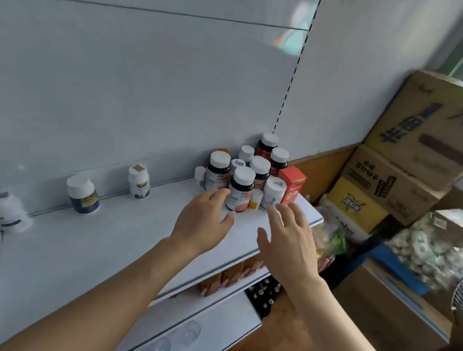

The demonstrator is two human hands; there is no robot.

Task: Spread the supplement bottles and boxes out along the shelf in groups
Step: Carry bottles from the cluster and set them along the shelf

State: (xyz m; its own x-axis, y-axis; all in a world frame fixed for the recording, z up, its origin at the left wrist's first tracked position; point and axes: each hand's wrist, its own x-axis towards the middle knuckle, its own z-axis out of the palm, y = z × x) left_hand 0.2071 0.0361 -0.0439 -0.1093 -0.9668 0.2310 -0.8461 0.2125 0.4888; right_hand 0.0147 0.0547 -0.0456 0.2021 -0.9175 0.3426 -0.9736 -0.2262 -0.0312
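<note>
While three white bottles (139, 181) stood spaced along the shelf (117, 237), most dark supplement bottles (240, 188) and a red box (292, 184) remained clustered at its right end; left hand (204, 224) and right hand (289, 240) hovered empty, fingers spread, before them.

Dark white-capped bottles (240, 189) clustered just beyond the hands: five
White bottles in that cluster (273, 192): about five
Red box (292, 184): one
Bottles spaced out left of the hands (139, 178): three
Stacked cardboard cartons (437, 125): three
</note>
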